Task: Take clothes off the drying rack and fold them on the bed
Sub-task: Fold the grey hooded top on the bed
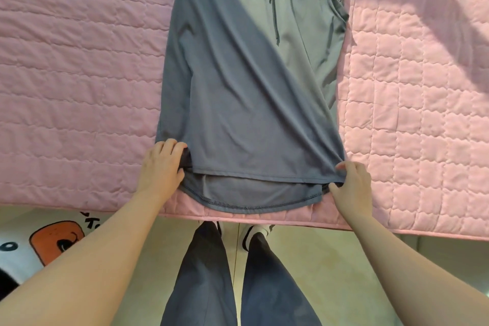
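Gripping the hem, my left hand (161, 164) curls its fingers round one corner of the hoodie (238, 103), and my right hand (352, 180) pinches the opposite corner. Between the hands, the hem lies at the near edge of the bed (79, 74). Beyond them, the body stretches flat away from me, with the drawstring (274, 8) farthest. I judge the fabric thin, light and limp. It will sag and crease unless both corners lift together.
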A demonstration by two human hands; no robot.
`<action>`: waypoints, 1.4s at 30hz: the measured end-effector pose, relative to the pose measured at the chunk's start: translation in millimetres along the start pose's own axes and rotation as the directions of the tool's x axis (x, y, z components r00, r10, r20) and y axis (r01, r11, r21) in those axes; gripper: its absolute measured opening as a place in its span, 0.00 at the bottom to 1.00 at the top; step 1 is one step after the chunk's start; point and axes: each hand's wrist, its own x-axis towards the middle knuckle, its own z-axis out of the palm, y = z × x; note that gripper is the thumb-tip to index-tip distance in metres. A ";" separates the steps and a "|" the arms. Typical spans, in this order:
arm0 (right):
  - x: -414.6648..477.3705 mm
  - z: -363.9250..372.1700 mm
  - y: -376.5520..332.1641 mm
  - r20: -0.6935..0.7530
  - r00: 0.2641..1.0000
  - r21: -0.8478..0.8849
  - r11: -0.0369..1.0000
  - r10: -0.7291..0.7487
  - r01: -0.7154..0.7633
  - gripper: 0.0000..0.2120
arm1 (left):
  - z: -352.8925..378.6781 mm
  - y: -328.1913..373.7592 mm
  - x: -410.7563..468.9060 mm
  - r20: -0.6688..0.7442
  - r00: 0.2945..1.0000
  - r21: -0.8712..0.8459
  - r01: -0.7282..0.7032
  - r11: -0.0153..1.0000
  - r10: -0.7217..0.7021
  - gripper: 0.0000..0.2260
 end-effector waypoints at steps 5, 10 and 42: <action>12.1 2.8 0.9 0.114 0.993 -0.057 0.998 -0.009 0.016 0.17 | -0.5 -15.5 17.4 -0.020 0.999 -0.132 0.026 0.991 -0.029 0.08; 12.8 -11.8 14.9 -0.080 0.996 0.103 0.994 0.042 -0.034 0.17 | 0.3 -59.5 -17.2 -0.072 0.834 -0.431 0.468 0.771 -0.546 0.08; -0.8 -16.1 40.7 0.004 0.968 0.084 0.965 0.251 -0.250 0.19 | 4.0 -55.0 -49.2 -0.086 0.926 -0.248 0.338 0.908 -0.368 0.13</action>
